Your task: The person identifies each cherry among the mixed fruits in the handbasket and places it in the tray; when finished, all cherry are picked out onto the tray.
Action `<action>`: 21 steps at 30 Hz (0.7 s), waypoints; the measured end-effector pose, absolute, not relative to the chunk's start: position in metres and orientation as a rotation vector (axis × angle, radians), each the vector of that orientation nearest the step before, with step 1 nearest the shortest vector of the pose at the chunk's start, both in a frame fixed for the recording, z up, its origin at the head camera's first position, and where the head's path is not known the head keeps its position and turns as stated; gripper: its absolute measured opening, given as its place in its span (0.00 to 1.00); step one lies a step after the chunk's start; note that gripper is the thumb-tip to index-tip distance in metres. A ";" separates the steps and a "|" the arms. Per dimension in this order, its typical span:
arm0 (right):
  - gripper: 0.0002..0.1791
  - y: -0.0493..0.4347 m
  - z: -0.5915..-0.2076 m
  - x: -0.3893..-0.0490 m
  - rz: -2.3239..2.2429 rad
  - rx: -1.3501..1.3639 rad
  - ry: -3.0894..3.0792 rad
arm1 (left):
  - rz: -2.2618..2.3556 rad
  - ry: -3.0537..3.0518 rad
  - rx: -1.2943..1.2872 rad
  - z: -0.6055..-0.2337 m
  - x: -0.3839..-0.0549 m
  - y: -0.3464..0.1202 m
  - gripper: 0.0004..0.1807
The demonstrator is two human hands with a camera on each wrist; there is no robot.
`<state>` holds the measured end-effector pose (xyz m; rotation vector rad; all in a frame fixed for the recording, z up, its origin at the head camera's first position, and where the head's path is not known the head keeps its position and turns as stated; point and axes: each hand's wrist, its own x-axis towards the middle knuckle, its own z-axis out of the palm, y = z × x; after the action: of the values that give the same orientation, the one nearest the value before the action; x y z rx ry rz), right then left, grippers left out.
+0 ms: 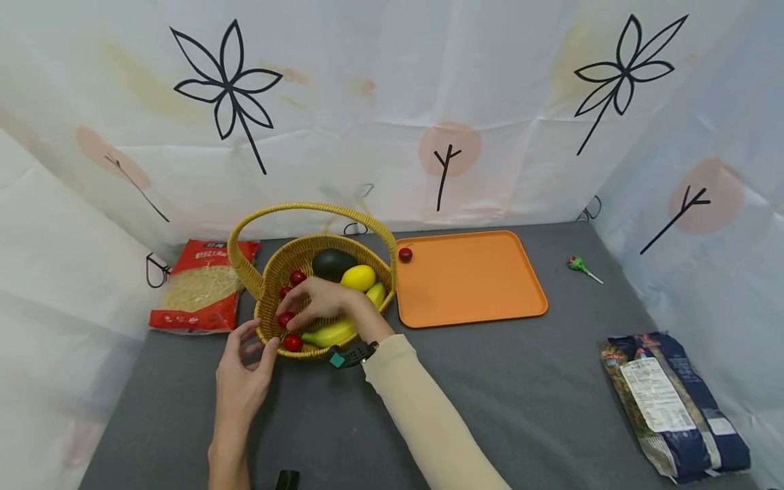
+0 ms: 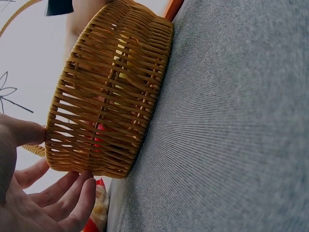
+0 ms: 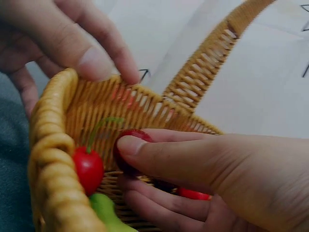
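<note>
My right hand (image 1: pixel 324 299) reaches into the yellow wicker basket (image 1: pixel 294 248) and pinches a dark red cherry (image 3: pixel 124 164) between thumb and fingers. At the basket's near left side, my left hand (image 1: pixel 245 361) holds the rim, its thumb and fingertips against the weave (image 2: pixel 106 96). A brighter red cherry (image 3: pixel 89 169) with a green stem lies by the near wall. Deeper in are another cherry (image 1: pixel 297 277), a dark green avocado (image 1: pixel 333 262), a lemon (image 1: pixel 358 278) and a banana (image 1: pixel 333 333), partly hidden by my right wrist.
Right of the basket lies an orange tray (image 1: pixel 471 279) with one cherry (image 1: pixel 405 254) in its corner. A red-and-clear food bag (image 1: pixel 202 292) stands left. Farther right are a small red-green thing on a stick (image 1: pixel 582 267) and a navy food bag (image 1: pixel 674 408). The basket's handle (image 1: pixel 306 206) arches above.
</note>
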<state>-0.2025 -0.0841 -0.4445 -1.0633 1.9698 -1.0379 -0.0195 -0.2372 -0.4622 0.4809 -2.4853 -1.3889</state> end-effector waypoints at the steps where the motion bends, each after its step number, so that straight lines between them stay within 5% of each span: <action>1: 0.19 -0.081 -0.444 -0.203 -1.058 -1.063 1.980 | -1.389 -2.486 0.483 -0.462 -0.019 -0.237 0.31; 21: 0.18 0.014 -0.365 -0.177 -1.286 -1.240 1.936 | -1.378 -2.477 0.488 -0.462 -0.020 -0.235 0.30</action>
<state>-0.1771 0.0137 -0.3648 -1.2405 1.9359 -1.2859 -0.0205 -0.2355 -0.4621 0.4877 -2.4766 -1.3776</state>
